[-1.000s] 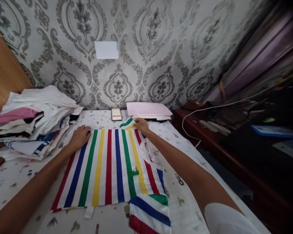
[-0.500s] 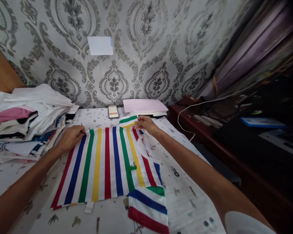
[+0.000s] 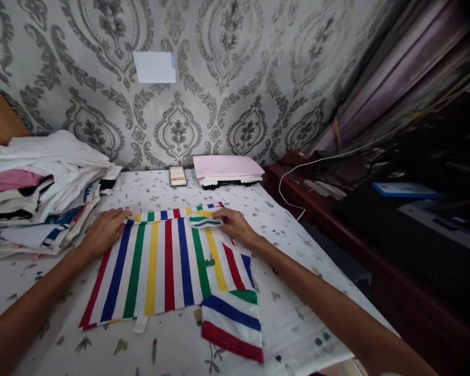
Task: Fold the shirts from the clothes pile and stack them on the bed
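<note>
A striped T-shirt (image 3: 176,266) in red, blue, green, yellow and white lies sideways on the patterned sheet, with a small green embroidered motif on its chest. One sleeve points toward me, and a white tag sticks out at the near edge. At the shirt's far left, my left hand (image 3: 106,230) pinches the edge, fingers closed. My right hand (image 3: 237,224) grips the far sleeve, which is folded in over the body. Behind the fold, a strip of the shirt's striped cloth shows. The fingertips of both hands are partly hidden by cloth.
A tall pile of folded clothes (image 3: 43,188) stands at the left. By the wall are a small card-like box (image 3: 177,176) and a pink folded stack (image 3: 227,168). A dark red table (image 3: 317,219) with a white cable (image 3: 288,188) runs along the right.
My right hand has come nearer, bringing the far sleeve in over the body. My left hand has shifted slightly closer with the edge. A striped strip now shows behind the fold.
</note>
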Demonstrator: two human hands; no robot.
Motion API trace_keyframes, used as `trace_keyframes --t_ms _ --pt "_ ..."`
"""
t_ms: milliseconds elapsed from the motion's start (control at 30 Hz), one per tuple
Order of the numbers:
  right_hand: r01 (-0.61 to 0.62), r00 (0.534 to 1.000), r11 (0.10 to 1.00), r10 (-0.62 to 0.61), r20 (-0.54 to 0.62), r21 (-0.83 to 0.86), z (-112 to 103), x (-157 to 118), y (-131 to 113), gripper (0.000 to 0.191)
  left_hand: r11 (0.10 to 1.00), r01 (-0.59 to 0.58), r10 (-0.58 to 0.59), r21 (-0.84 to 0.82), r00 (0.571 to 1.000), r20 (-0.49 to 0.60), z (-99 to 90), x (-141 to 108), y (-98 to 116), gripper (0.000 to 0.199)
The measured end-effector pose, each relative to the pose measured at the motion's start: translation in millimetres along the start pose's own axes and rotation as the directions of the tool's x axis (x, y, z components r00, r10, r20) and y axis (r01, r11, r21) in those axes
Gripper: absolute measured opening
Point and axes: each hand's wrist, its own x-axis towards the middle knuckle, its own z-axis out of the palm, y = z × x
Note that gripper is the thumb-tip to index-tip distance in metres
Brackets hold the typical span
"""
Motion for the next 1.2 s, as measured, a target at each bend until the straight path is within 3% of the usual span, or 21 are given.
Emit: trace_keyframes --t_ms 167,400,600,733,867,1033,1100,1200 --pt "0.065 0.997 0.996 -0.067 -0.034 -0.058 -2.5 -3.9 4.3 0.016 1.0 0.009 -0.01 0.016 0.999 0.047 -3.5 -2.2 -2.3 0.039" --pt "-0.026 0.997 0.998 0.03 -0.067 0.059 -3.4 -11.2 1.0 0.021 0.995 0.088 -0.089 -0.04 0.996 -0.006 -7.9 -6.5 -2.0 0.039" --pt "-0.045 0.995 0.999 0.047 -0.086 0.026 -4.3 -12.1 -6.2 0.037 0.986 0.137 -0.143 -0.097 0.987 -0.067 -10.0 -8.9 -0.6 0.037" --pt "-0.047 0.998 0.997 0.044 -0.054 -0.055 -8.1 -18.4 -6.2 0.033 0.992 0.101 -0.101 -0.07 0.995 0.004 -9.5 -13.0 -1.8 0.038" --pt "0.056 0.998 0.965 -0.063 -0.018 -0.256 -11.2 -25.6 -3.8 0.025 0.998 0.061 -0.063 0.031 0.996 0.069 -15.2 -14.1 0.6 0.039" --pt "0.231 0.969 0.776 -0.239 0.066 -0.587 -4.2 -22.3 -13.7 0.04 0.999 0.004 -0.006 0.045 0.999 0.046 -27.7 -1.7 25.8 0.039" --pt "0.296 0.953 0.729 -0.266 0.143 -0.617 1.6 -18.5 -21.0 0.035 0.999 -0.031 0.03 0.014 0.999 0.042 -26.4 4.8 38.4 0.04" --pt "0.328 0.944 0.726 -0.228 0.238 -0.604 9.3 -16.6 -29.0 0.025 0.998 -0.041 0.044 -0.053 0.997 0.069 -13.6 8.9 49.0 0.045"
